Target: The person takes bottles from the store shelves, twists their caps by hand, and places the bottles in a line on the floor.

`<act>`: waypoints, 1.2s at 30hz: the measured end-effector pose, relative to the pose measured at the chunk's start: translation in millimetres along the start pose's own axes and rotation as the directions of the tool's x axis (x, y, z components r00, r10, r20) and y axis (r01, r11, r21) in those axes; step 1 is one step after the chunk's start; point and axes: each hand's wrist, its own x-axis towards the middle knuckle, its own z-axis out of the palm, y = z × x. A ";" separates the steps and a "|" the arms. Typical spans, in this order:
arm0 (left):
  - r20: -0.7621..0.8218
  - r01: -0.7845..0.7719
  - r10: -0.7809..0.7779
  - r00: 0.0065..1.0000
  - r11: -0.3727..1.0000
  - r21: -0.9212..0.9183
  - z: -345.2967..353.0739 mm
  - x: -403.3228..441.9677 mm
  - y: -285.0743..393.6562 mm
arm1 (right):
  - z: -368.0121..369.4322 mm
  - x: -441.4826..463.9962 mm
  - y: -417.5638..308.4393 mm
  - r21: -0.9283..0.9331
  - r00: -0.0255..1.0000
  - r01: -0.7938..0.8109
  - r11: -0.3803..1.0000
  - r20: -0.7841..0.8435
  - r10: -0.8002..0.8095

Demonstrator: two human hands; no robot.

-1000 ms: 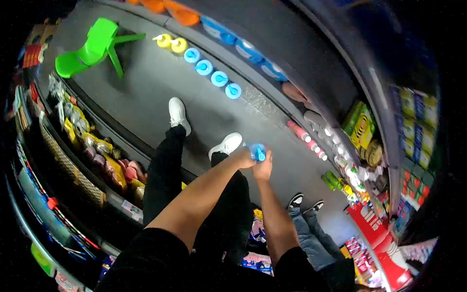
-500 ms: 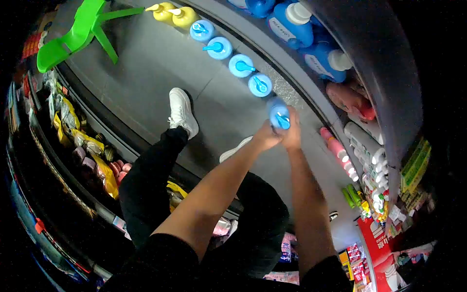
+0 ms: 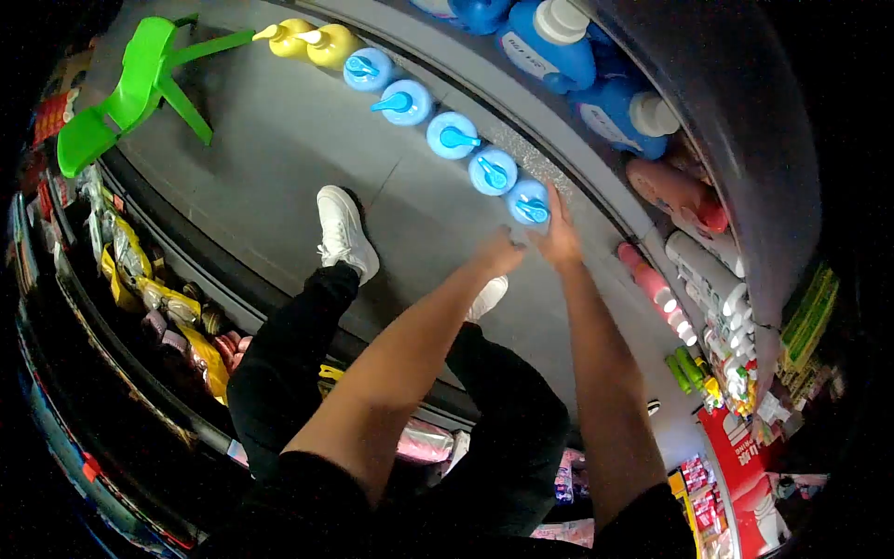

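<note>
1. Bottle [image 3: 527,202], blue pump type: on floor [image 3: 270,140], row end farthest from green chair [image 3: 130,88].
2. Right hand [image 3: 560,233]: touching bottle's side away from chair; can't tell if gripping.
3. Left hand [image 3: 500,250]: off bottle, nearer chair, nothing visible in it; blurred, can't tell finger curl.
4. Risk: right hand snagging pump could tip bottle chairward, toppling other 4 blue bottles [image 3: 453,136].

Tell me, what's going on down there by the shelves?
A person has their right hand at the side of a blue pump bottle, apparently touching it. Their left hand is near but apart from it. That bottle stands on the floor at the end of a row of five blue ones, with two yellow pump bottles at the other end. A green chair stands beyond the yellow pair.
</note>
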 end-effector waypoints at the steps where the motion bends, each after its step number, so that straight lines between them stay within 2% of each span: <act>1: 0.027 -0.058 0.056 0.998 0.996 0.071 -7.1 -13.5 -3.1 | -4.6 -10.7 2.7 0.046 0.998 -0.056 0.997 -0.001 0.057; 2: 0.058 -0.118 0.110 0.992 0.983 0.143 -16.4 -28.4 -6.5 | -7.0 -27.6 5.6 0.092 0.987 -0.158 0.983 -0.010 0.160; 3: 0.173 -0.222 0.180 0.968 0.940 0.260 -16.5 -31.5 -28.7 | -6.9 -50.0 11.1 0.142 0.966 -0.255 0.957 -0.014 0.259; 4: 0.292 -0.334 0.235 0.927 0.870 0.362 -17.7 -34.3 -52.8 | -0.5 -80.9 33.5 0.018 0.958 -0.285 0.958 -0.031 0.285; 5: 0.238 -0.234 0.144 0.960 0.883 0.407 -27.1 -55.6 -61.1 | 23.1 -119.1 81.6 -0.102 0.967 -0.254 0.962 -0.014 0.254; 6: 0.174 -0.128 0.054 0.983 0.888 0.443 -37.1 -81.1 -71.6 | 23.0 -164.2 97.7 -0.138 0.912 -0.373 0.917 0.126 0.390; 7: 0.187 0.073 -0.169 0.968 0.897 0.435 -50.9 -102.1 -84.1 | 22.1 -208.7 111.9 -0.209 0.820 -0.467 0.859 0.261 0.510; 8: 0.362 -0.053 -0.227 0.904 0.781 0.622 -71.7 -120.5 -93.9 | 20.4 -263.3 125.9 -0.276 0.757 -0.480 0.833 0.349 0.552; 9: 0.389 -0.094 -0.245 0.888 0.731 0.675 -104.0 -154.2 -64.0 | 14.0 -322.5 130.6 -0.316 0.713 -0.446 0.837 0.440 0.546; 10: 0.345 -0.048 -0.357 0.868 0.632 0.774 -119.7 -172.1 -60.2 | 5.5 -374.2 128.8 -0.334 0.678 -0.396 0.855 0.522 0.518; 11: 0.296 -0.040 -0.262 0.919 0.684 0.729 -130.1 -181.9 -87.7 | -4.9 -417.9 125.2 -0.337 0.649 -0.334 0.880 0.595 0.474; 13: 0.307 -0.146 -0.139 0.942 0.653 0.743 -157.6 -217.2 -105.0 | -24.6 -486.3 107.8 -0.317 0.599 -0.144 0.938 0.726 0.337; 15: 0.401 -0.332 -0.071 0.913 0.439 0.835 -206.9 -245.0 -66.4 | -30.5 -521.4 91.9 -0.275 0.604 0.081 0.958 0.778 0.172; 16: 0.441 -0.409 -0.044 0.897 0.302 0.861 -230.0 -253.7 -42.2 | -31.7 -530.8 85.6 -0.254 0.628 0.135 0.958 0.770 0.115; 17: 0.202 -0.171 -0.009 0.979 0.501 0.849 -242.6 -266.3 -27.3 | -34.3 -534.3 77.4 -0.224 0.662 0.131 0.966 0.745 0.083; 18: -0.050 0.016 0.027 0.998 0.705 0.709 -255.1 -278.8 -13.1 | -46.4 -524.5 63.1 -0.053 0.712 -0.206 0.977 0.677 0.186; 19: -0.001 -0.153 0.231 0.973 0.649 0.745 -267.9 -262.0 -37.8 | -59.6 -514.5 47.4 0.185 0.750 -0.475 0.860 0.597 0.286; 20: 0.047 -0.297 0.425 0.904 0.544 0.785 -280.0 -247.5 -60.0 | -73.0 -503.6 31.9 0.434 0.737 -0.648 0.626 0.564 0.372; 21: -0.048 -0.166 0.251 0.967 0.759 0.630 -287.3 -287.7 -1.9 | -83.3 -491.6 7.6 0.774 0.875 -0.482 0.411 0.449 0.181; 22: -0.142 0.002 0.066 0.988 0.902 0.432 -295.1 -336.9 71.2 | -91.6 -480.7 -14.9 0.960 0.966 -0.259 0.102 0.258 0.019; 24: -0.204 -0.135 0.214 0.955 0.930 0.343 -295.4 -382.8 118.5 | -118.7 -451.5 -49.6 0.966 0.971 -0.231 0.120 0.220 0.097; 25: -0.181 -0.169 0.208 0.961 0.963 0.209 -295.2 -385.8 122.1 | -142.8 -435.4 -65.4 0.788 0.874 -0.462 0.407 0.327 0.359; 26: -0.147 -0.187 0.195 0.970 0.980 0.067 -294.0 -390.5 113.4 | -162.7 -431.1 -79.7 0.478 0.709 -0.692 0.541 0.308 0.634; 27: -0.094 -0.208 0.209 0.973 0.978 0.016 -293.6 -392.6 99.6 | -177.8 -436.1 -92.0 0.421 0.752 -0.649 0.634 0.230 0.618; 28: -0.042 -0.224 0.223 0.974 0.974 -0.034 -294.2 -401.9 87.2 | -190.2 -444.5 -107.3 0.560 0.747 -0.620 0.550 0.208 0.631; 30: 0.056 -0.084 0.091 0.994 0.989 -0.121 -292.8 -422.2 66.1 | -201.7 -459.9 -115.5 0.776 0.718 -0.534 0.334 0.209 0.663; 31: 0.122 0.054 -0.034 0.992 0.986 -0.160 -294.1 -444.7 63.9 | -174.2 -465.7 -65.3 0.926 0.801 -0.365 0.097 0.259 0.539; 32: 0.186 0.193 -0.159 0.970 0.964 -0.185 -295.6 -465.9 59.9 | -156.8 -482.9 -39.0 0.962 0.883 -0.256 -0.092 0.272 0.384; 34: 0.234 0.335 -0.291 0.928 0.926 -0.176 -298.7 -493.9 56.8 | -141.2 -493.2 -15.7 0.864 0.985 -0.115 -0.490 0.161 0.053; 35: 0.228 0.370 -0.329 0.916 0.914 -0.169 -299.0 -505.0 52.5 | -142.3 -495.2 -22.5 0.941 0.898 -0.331 0.070 0.291 0.331; 36: 0.213 0.393 -0.356 0.910 0.904 -0.167 -299.1 -513.0 48.6 | -141.6 -496.5 -28.9 0.628 0.771 -0.574 0.526 0.197 0.606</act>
